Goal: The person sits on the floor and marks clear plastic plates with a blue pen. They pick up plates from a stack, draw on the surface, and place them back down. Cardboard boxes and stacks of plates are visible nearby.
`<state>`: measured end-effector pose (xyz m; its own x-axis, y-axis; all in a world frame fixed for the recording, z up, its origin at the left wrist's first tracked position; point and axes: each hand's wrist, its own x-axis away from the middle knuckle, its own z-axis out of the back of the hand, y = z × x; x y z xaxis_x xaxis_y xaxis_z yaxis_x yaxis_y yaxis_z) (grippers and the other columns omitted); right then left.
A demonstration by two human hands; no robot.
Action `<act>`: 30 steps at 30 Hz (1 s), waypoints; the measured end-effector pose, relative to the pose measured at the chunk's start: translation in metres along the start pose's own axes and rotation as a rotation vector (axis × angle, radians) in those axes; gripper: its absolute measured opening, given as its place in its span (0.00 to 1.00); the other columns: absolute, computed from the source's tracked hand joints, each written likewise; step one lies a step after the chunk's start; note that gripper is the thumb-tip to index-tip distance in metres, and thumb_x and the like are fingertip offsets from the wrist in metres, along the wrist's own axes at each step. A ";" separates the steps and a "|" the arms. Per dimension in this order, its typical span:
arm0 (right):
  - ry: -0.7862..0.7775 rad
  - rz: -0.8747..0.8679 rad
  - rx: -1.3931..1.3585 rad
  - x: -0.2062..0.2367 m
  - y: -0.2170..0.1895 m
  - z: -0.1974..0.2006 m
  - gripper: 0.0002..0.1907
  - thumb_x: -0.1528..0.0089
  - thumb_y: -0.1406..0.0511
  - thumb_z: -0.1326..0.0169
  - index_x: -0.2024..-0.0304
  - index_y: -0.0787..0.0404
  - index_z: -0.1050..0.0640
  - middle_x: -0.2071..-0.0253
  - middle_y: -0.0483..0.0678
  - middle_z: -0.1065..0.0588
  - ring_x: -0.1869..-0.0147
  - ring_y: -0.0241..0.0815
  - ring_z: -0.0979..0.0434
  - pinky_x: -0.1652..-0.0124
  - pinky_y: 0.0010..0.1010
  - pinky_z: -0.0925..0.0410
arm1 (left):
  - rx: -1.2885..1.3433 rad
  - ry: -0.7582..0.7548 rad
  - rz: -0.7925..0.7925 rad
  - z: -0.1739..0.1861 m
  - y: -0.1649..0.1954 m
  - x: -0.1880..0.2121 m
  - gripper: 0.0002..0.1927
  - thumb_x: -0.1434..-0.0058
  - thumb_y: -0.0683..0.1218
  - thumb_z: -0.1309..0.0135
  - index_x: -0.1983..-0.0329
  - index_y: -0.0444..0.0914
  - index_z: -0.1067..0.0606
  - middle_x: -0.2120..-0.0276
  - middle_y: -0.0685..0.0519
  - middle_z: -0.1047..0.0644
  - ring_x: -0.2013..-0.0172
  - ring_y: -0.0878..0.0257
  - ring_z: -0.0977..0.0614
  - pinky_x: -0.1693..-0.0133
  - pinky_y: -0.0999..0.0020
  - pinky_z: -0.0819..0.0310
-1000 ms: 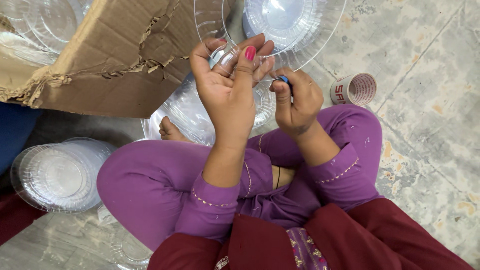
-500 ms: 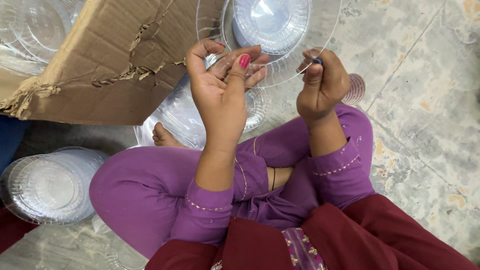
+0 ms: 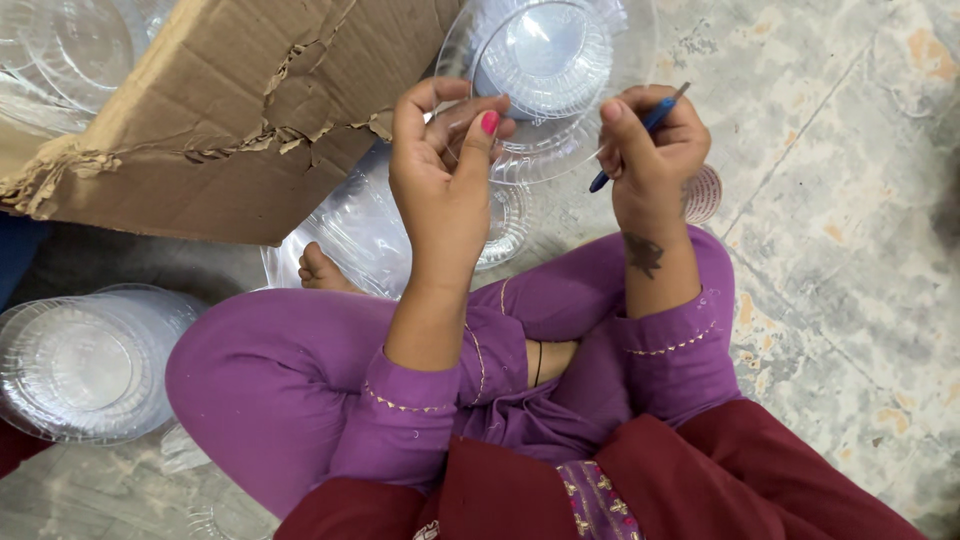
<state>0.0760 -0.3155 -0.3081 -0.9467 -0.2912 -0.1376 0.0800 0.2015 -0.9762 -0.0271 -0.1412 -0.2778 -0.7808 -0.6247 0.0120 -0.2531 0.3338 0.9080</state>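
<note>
I sit cross-legged on the floor in purple clothes. My left hand [image 3: 445,165] is raised, its fingers pinched on something small and clear; what it is I cannot make out. My right hand [image 3: 652,140] grips a slim blue pen-like tool [image 3: 640,135], tip angled down to the left, about a hand's width right of the left hand. Behind both hands stands a stack of clear plastic bowls [image 3: 545,60] on the floor.
A torn cardboard box [image 3: 230,120] lies at upper left with clear bowls inside. More clear bowls [image 3: 85,365] are stacked at left, and others [image 3: 360,235] lie by my bare foot. A small roll [image 3: 703,193] sits behind my right wrist. Mottled stone floor [image 3: 850,220] spreads right.
My right hand has lifted from near my knee up and to the right, level with the left hand, still holding the blue tool. The left hand stays raised.
</note>
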 end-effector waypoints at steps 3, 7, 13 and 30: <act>0.145 -0.106 -0.087 -0.004 0.002 -0.003 0.11 0.33 0.67 0.36 0.57 0.67 0.25 0.72 0.46 0.27 0.75 0.33 0.30 0.75 0.23 0.40 | 0.073 0.117 -0.039 0.002 0.000 -0.003 0.18 0.27 0.37 0.46 0.37 0.30 0.34 0.46 0.39 0.21 0.50 0.57 0.16 0.48 0.67 0.19; 0.291 -0.277 -0.100 -0.017 0.001 0.001 0.11 0.34 0.65 0.38 0.58 0.67 0.24 0.76 0.48 0.26 0.80 0.33 0.31 0.79 0.22 0.41 | 0.157 0.167 -0.076 0.010 0.007 -0.004 0.20 0.27 0.35 0.49 0.35 0.30 0.38 0.41 0.37 0.27 0.42 0.52 0.19 0.40 0.62 0.20; 0.228 -0.380 0.088 -0.020 0.003 0.003 0.11 0.32 0.62 0.44 0.55 0.64 0.22 0.75 0.46 0.23 0.80 0.31 0.31 0.80 0.20 0.41 | 0.531 -0.009 0.095 0.006 0.028 0.006 0.19 0.24 0.35 0.57 0.32 0.28 0.40 0.38 0.34 0.28 0.38 0.43 0.22 0.35 0.55 0.24; -0.553 -0.172 1.278 0.012 0.041 -0.054 0.35 0.51 0.57 0.30 0.45 0.63 0.26 0.49 0.62 0.27 0.47 0.64 0.26 0.54 0.50 0.31 | 0.481 -0.081 0.110 0.009 0.032 0.013 0.26 0.32 0.29 0.45 0.33 0.27 0.37 0.38 0.35 0.28 0.36 0.43 0.24 0.35 0.56 0.26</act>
<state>0.0510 -0.2598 -0.3409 -0.7534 -0.6112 0.2425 0.4855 -0.7658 -0.4217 -0.0510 -0.1321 -0.2520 -0.8546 -0.5171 0.0475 -0.3863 0.6943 0.6072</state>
